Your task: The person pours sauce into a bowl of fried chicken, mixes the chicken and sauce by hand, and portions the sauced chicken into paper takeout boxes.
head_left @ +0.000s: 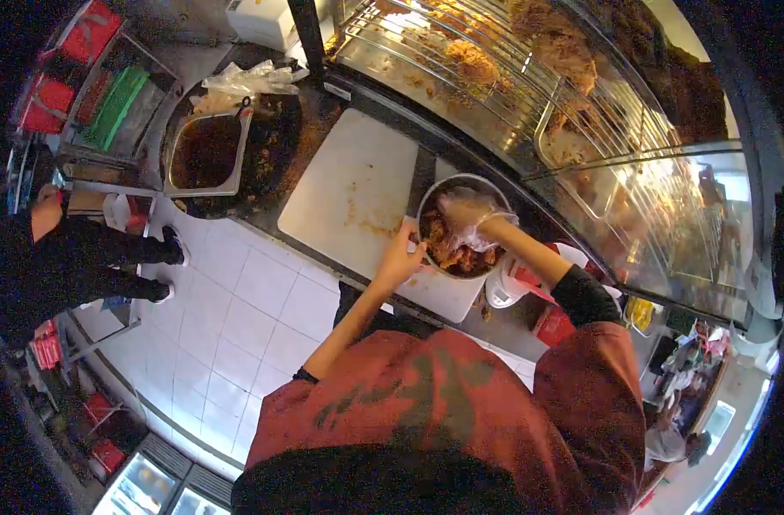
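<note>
A round metal bowl (425, 199) stands at the right end of the white cutting board, holding pieces of browned, sauced food that look like fried chicken (448, 249). My left hand (401, 257) grips the near left side of the bowl, thumb and fingers at its rim. Inside the bowl, my right hand (471, 213) wears a clear plastic glove and reaches down onto the food. Its fingers are smeared and partly hidden by the glove, so their grip does not show. Crumbs and sauce stains mark the white cutting board (332, 163).
A glass display case (495, 94) with wire racks of fried food runs behind the board. Left of it stand a metal pan of dark sauce (205, 154) and plastic bags (250, 81). A white scale (502, 287) sits right of the bowl. Another person (57, 249) stands at far left.
</note>
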`<state>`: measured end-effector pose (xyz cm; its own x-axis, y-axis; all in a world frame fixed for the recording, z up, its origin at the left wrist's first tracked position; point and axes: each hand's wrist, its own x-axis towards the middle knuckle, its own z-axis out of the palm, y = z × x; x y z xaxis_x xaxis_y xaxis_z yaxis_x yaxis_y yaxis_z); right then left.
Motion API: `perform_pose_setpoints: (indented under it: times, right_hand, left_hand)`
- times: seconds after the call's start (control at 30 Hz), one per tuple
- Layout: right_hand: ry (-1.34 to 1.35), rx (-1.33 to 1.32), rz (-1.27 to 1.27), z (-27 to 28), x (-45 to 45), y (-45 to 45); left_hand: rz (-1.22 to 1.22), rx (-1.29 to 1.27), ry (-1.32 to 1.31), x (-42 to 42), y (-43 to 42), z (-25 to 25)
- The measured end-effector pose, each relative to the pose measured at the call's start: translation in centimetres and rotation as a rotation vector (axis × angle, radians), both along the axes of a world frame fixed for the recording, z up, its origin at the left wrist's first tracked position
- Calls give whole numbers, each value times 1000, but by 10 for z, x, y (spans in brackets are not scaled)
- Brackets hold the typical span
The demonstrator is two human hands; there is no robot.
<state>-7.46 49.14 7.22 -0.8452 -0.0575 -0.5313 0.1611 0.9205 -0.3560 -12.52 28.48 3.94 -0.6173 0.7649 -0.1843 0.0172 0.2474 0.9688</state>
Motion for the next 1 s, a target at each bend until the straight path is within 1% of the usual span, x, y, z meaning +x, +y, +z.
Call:
perform_pose_setpoints:
  times: [0.07,0.1,0.17,0.2,0.23,0.27,0.3,0.37,0.4,0.43,0.47,0.5,0.53,0.57,0.6,0.63,0.67,0.7,0.73,0.77,0.8,0.83,0.9,0.93,0.97,1.0]
  right_hand:
    - [45,-13,4,-3,2,-1]
    - [63,7,14,1,-1,-6]
    - [102,67,79,13,-3,-14]
    - [115,103,121,27,-6,-21]
    - [-52,2,-39,28,-7,-23]
    - [-136,-50,-119,26,-5,-22]
    - [-217,-95,-204,25,-4,-21]
    - [128,47,-146,8,4,-12]
    - [462,-60,-4,1,7,2]
    - [461,-63,0,21,4,-5]
    - [403,8,-43,46,6,-12]
    - [347,81,-86,62,8,-18]
    - [282,138,-76,60,12,-20]
    - [282,139,-75,61,19,-22]
    - [445,27,9,63,28,-24]
    - [606,-88,94,64,33,-23]
    - [520,-93,140,68,34,-18]
    - [434,-98,185,74,34,-13]
    - [277,-262,199,108,21,-11]
    - [143,-419,110,105,20,-3]
    - [11,-561,3,103,19,5]
    - [13,-560,-2,84,22,16]
    - [214,-394,-75,61,23,31]
    - [216,-394,-78,63,14,26]
    - [24,-182,-77,64,2,15]
    - [-168,31,-74,64,-5,9]
  left_hand:
    - [17,39,191,4,-1,-21]
    - [21,40,189,3,0,-16]
    - [4,-12,-10,2,0,-8]
    - [2,-11,-11,2,0,-4]
    - [-9,-67,-40,1,-1,0]
    - [-21,-121,-68,0,-1,2]
    - [-26,-119,-68,-1,-1,3]
    - [-73,-137,-262,-5,0,3]
    - [-69,-135,-264,-4,1,-1]
    - [-21,-80,-100,-2,1,-8]
    - [28,-24,65,0,0,-16]
    - [31,-25,65,0,1,-20]
    - [35,-28,-38,0,1,-24]
    - [39,-31,-140,1,2,-28]
    - [39,-29,-139,-1,1,-25]
    - [-4,-56,-28,-3,-1,-23]
    - [-46,-83,83,-4,-2,-21]
    - [-47,-84,83,-5,-2,-14]
    - [-52,-103,-44,-6,-1,-7]
    - [-59,-122,-172,-7,0,-2]
    - [-65,-122,-172,-6,0,-1]
    - [-33,-118,-178,-4,1,0]
    - [-6,-116,-182,-4,2,-3]
    - [-20,-37,-276,-4,3,-11]
    - [-34,42,-370,-4,3,-19]
    - [-36,40,-369,-2,3,-31]
